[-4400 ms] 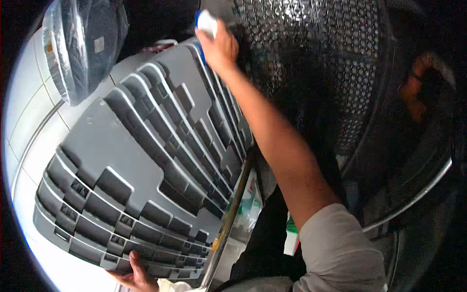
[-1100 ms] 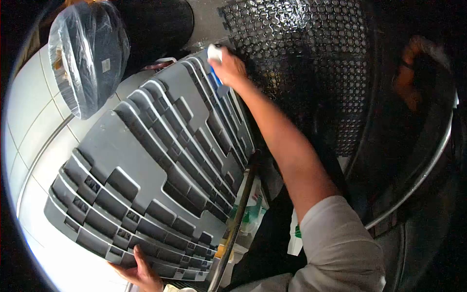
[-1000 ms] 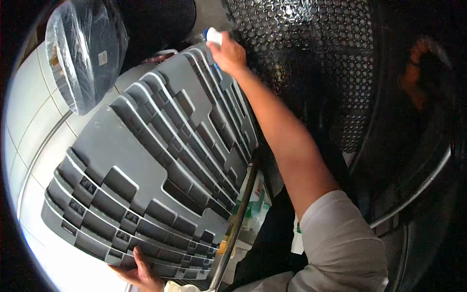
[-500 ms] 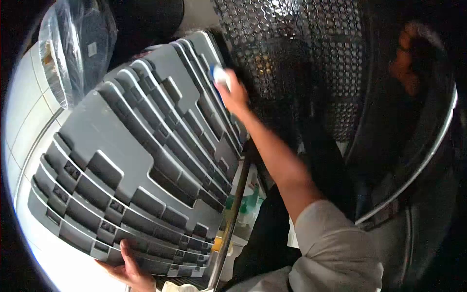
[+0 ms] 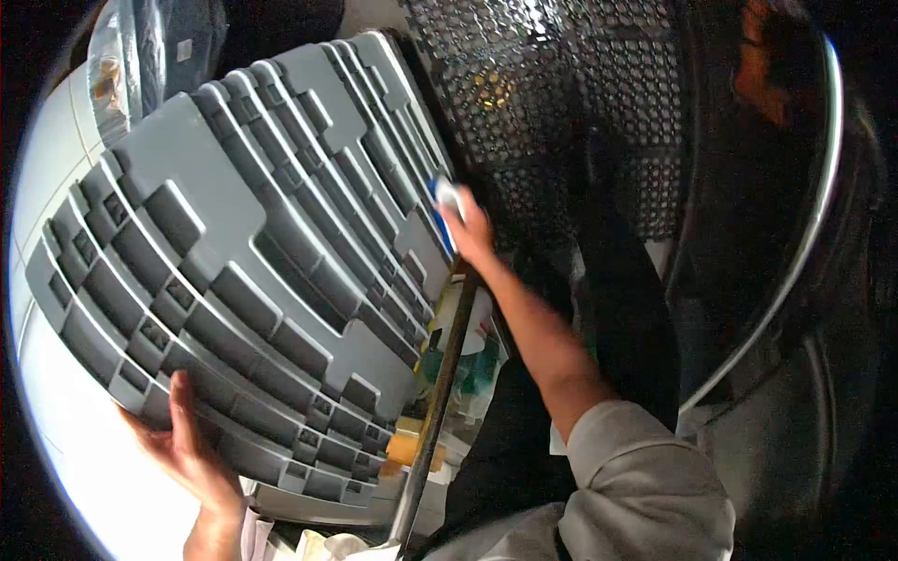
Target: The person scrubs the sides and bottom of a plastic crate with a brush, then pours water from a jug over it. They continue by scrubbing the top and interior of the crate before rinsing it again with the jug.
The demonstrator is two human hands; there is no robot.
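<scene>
A large grey plastic panel (image 5: pixel 224 224) with raised ribs and recesses stands tilted across the left and middle of the view. My left hand (image 5: pixel 192 458) grips its lower left edge, thumb over the ribbed face and fingers hidden behind it. My right hand (image 5: pixel 470 227) is closed round a white and blue scrubbing brush (image 5: pixel 449 198), pressed against the panel's right edge. The brush's bristles are hidden. Below the panel's right corner runs a metal rail (image 5: pixel 438 411).
Black perforated matting (image 5: pixel 561 103) covers the floor ahead. At upper left is a clear plastic-wrapped object (image 5: pixel 159 56) near white tiles. A dark glossy surface with a curved metal rim (image 5: pixel 814 224) stands right. A yellow-orange item (image 5: pixel 412 449) and green items (image 5: pixel 477 365) lie by the rail.
My right hand has moved the brush down along the panel's right edge. The panel appears shifted up and left in view, and my left hand has moved with it.
</scene>
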